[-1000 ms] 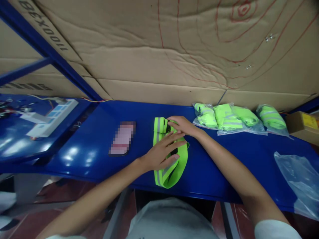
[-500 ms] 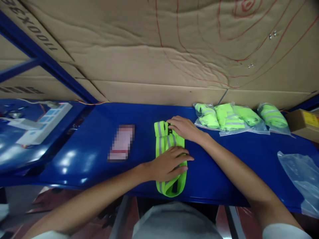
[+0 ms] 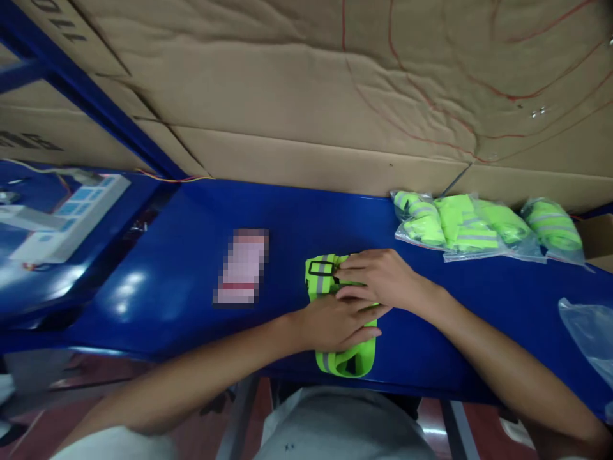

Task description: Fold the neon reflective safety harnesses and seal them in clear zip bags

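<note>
A fluorescent green reflective belt (image 3: pixel 366 358) with grey stripes lies folded into a long flat bundle on the blue table, near its front edge. At the far end of the bundle sits a black rectangular buckle (image 3: pixel 322 262). Stretched flat over the middle of the belt is my left hand (image 3: pixel 338 322), its fingers apart and pointing right. My right hand (image 3: pixel 383 278) reaches in from the right, fingers bent onto the belt's far end beside the buckle. Its thumb lies close above my left hand. Both hands hide the belt's middle.
Left of the belt lies a blurred-out phone-like object (image 3: pixel 242 265). Several bagged green reflective bundles (image 3: pixel 467 223) line the back right. An empty plastic bag (image 3: pixel 589 335) lies at the right edge, a white power strip (image 3: pixel 71 217) at far left. Cardboard (image 3: pixel 287 96) stands behind the table.
The view has shifted. My right hand has come nearer to my left hand, over the belt's upper part. The far end is turned over and the buckle now shows on top.
</note>
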`<state>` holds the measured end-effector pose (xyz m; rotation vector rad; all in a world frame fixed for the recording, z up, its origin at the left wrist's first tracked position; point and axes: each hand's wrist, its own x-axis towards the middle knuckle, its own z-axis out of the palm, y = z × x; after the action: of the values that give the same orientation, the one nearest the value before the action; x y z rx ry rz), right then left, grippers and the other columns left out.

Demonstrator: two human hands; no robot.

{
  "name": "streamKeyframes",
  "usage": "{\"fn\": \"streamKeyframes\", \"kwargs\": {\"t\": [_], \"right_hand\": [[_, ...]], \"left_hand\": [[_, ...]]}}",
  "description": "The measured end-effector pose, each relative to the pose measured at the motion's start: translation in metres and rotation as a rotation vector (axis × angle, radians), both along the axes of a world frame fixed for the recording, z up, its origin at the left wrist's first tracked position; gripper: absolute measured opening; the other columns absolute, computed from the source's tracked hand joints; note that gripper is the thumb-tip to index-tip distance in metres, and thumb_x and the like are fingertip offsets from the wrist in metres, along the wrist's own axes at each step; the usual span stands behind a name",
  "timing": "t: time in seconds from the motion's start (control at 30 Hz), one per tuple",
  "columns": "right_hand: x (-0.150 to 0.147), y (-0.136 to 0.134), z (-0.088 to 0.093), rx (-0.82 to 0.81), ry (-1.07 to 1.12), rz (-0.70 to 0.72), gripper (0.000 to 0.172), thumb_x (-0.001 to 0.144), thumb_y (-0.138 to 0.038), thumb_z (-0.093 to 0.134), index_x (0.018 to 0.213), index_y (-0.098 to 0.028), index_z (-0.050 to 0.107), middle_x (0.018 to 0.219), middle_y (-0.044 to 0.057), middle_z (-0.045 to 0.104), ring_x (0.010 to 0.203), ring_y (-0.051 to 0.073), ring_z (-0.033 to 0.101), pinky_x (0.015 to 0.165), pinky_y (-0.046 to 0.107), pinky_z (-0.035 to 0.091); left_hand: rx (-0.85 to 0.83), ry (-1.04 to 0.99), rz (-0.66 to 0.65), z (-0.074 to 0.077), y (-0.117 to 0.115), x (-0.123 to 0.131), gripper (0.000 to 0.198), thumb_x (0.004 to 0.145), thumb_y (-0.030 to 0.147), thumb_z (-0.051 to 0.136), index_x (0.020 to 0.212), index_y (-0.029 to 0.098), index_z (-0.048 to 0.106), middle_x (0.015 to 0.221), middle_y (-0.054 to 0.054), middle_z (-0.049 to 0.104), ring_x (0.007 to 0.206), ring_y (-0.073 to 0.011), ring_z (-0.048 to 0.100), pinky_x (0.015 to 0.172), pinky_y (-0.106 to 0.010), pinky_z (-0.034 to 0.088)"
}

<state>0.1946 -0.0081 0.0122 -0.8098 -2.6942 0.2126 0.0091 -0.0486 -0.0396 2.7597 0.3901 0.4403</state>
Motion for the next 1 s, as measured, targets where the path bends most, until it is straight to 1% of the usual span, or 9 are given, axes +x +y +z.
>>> {"fn": "streamKeyframes", "kwargs": {"t": [0.1, 0.17, 0.27, 0.3, 0.4, 0.53, 0.67, 0.77, 1.0], "right_hand": [[0.003, 0.005, 0.008, -0.186, -0.002, 0.003, 0.024, 0.104, -0.035, 0.055, 0.093, -0.025, 0.074, 0.092, 0.0, 0.074, 0.088, 0.016, 0.068, 0.078, 0.03, 0.049], [0.004, 0.012, 0.006, -0.241, 0.028, -0.061, 0.014, 0.098, -0.036, 0.066, 0.103, -0.025, 0.073, 0.109, 0.003, 0.072, 0.103, 0.02, 0.067, 0.091, 0.035, 0.05], [0.005, 0.022, -0.003, -0.327, 0.055, -0.232, 0.062, 0.077, -0.049, 0.085, 0.128, -0.022, 0.064, 0.136, 0.013, 0.058, 0.124, 0.031, 0.059, 0.1, 0.045, 0.049], [0.005, 0.024, -0.005, -0.387, 0.041, -0.257, 0.069, 0.074, -0.052, 0.086, 0.131, -0.021, 0.062, 0.137, 0.014, 0.057, 0.123, 0.031, 0.06, 0.099, 0.045, 0.051], [0.006, 0.024, -0.005, -0.56, -0.02, -0.226, 0.054, 0.078, -0.053, 0.082, 0.119, -0.021, 0.066, 0.123, 0.009, 0.065, 0.107, 0.026, 0.067, 0.089, 0.038, 0.053], [0.002, 0.018, 0.004, -0.643, 0.013, -0.237, 0.044, 0.076, -0.04, 0.085, 0.11, -0.022, 0.062, 0.106, 0.003, 0.071, 0.094, 0.022, 0.067, 0.072, 0.029, 0.049], [-0.003, 0.015, 0.008, -0.639, 0.121, -0.185, 0.042, 0.075, -0.026, 0.083, 0.108, -0.021, 0.059, 0.106, 0.002, 0.07, 0.093, 0.019, 0.065, 0.072, 0.027, 0.046], [-0.006, 0.016, 0.008, -0.592, 0.17, -0.182, 0.041, 0.077, -0.026, 0.081, 0.109, -0.021, 0.057, 0.112, 0.003, 0.068, 0.099, 0.021, 0.063, 0.077, 0.029, 0.044], [-0.016, 0.011, 0.013, -0.427, 0.134, -0.211, 0.033, 0.086, -0.019, 0.068, 0.115, -0.023, 0.055, 0.121, 0.003, 0.065, 0.101, 0.021, 0.062, 0.073, 0.029, 0.038]], "left_hand": [[0.014, -0.021, -0.035, 0.002, 0.001, -0.001, 0.053, 0.107, 0.042, 0.043, 0.148, 0.009, 0.051, 0.147, -0.015, 0.059, 0.14, -0.0253, 0.053, 0.117, -0.038, 0.045], [0.007, -0.022, -0.083, 0.006, 0.002, -0.001, 0.052, 0.107, 0.04, 0.043, 0.148, 0.008, 0.051, 0.153, -0.015, 0.053, 0.145, -0.0236, 0.048, 0.124, -0.038, 0.038], [-0.02, -0.001, -0.141, 0.011, 0.003, -0.001, 0.05, 0.108, 0.037, 0.043, 0.148, 0.008, 0.052, 0.155, -0.014, 0.052, 0.147, -0.0224, 0.046, 0.125, -0.038, 0.037], [-0.028, 0.004, -0.157, 0.012, 0.003, -0.001, 0.049, 0.108, 0.036, 0.044, 0.147, 0.008, 0.052, 0.154, -0.013, 0.052, 0.147, -0.0223, 0.046, 0.125, -0.038, 0.037], [-0.043, -0.007, -0.205, 0.014, 0.003, -0.002, 0.048, 0.107, 0.034, 0.046, 0.145, 0.008, 0.054, 0.152, -0.014, 0.055, 0.147, -0.0226, 0.046, 0.125, -0.037, 0.038], [-0.087, -0.018, -0.24, 0.015, 0.001, -0.003, 0.045, 0.106, 0.031, 0.048, 0.144, 0.007, 0.056, 0.15, -0.014, 0.056, 0.148, -0.0218, 0.045, 0.125, -0.037, 0.04], [-0.147, 0.016, -0.223, 0.019, 0.003, -0.003, 0.05, 0.106, 0.037, 0.049, 0.147, 0.007, 0.053, 0.152, -0.014, 0.054, 0.149, -0.0219, 0.043, 0.124, -0.039, 0.041], [-0.167, 0.039, -0.17, 0.022, 0.008, -0.004, 0.054, 0.103, 0.046, 0.053, 0.143, 0.009, 0.058, 0.153, -0.013, 0.053, 0.146, -0.0234, 0.047, 0.123, -0.039, 0.043], [0.101, -0.101, -0.055, 0.006, 0.011, -0.008, 0.033, 0.104, 0.033, 0.054, 0.127, 0.015, 0.07, 0.136, -0.009, 0.069, 0.121, -0.0202, 0.069, 0.111, -0.036, 0.055]]}}
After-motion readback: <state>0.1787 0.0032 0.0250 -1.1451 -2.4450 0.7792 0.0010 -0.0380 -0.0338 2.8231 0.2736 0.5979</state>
